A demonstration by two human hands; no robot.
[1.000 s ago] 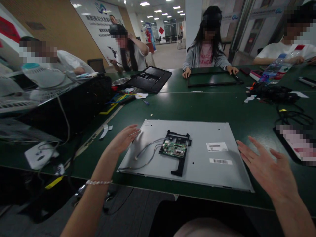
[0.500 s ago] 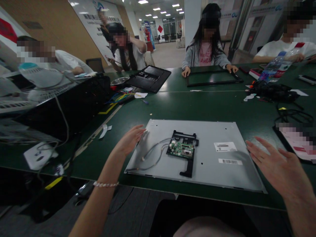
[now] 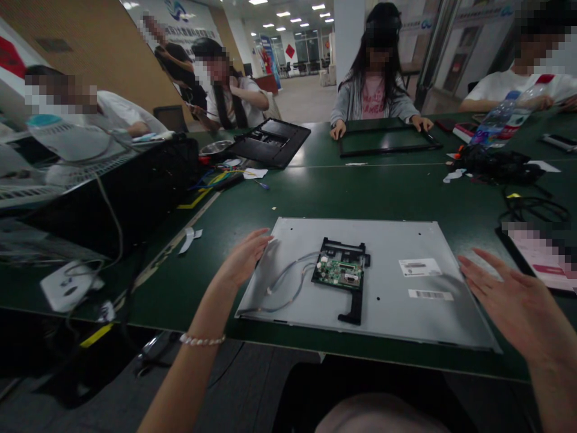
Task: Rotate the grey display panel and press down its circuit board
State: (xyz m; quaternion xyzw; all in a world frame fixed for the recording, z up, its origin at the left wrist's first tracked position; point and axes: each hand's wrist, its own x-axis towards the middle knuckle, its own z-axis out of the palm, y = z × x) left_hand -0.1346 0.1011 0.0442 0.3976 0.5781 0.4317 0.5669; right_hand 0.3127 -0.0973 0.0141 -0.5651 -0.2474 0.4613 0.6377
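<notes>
Green tabletop (image 3: 315, 189) is stretching before us, and the gray panel (image 3: 383, 270) is lying near its front edge, sitting farther right than 1 second ago. Our left hand (image 3: 243, 258) and right hand (image 3: 509, 294) are flanking its sides, fingers extending openly. Its circuit board (image 3: 340, 272) is riding along, so we are probably repositioning everything together.

Two plastic bottles (image 3: 496, 123) stand beyond a black cable (image 3: 534, 211) on the green table (image 3: 333, 189), with a metal bowl (image 3: 213, 151) farther left
</notes>
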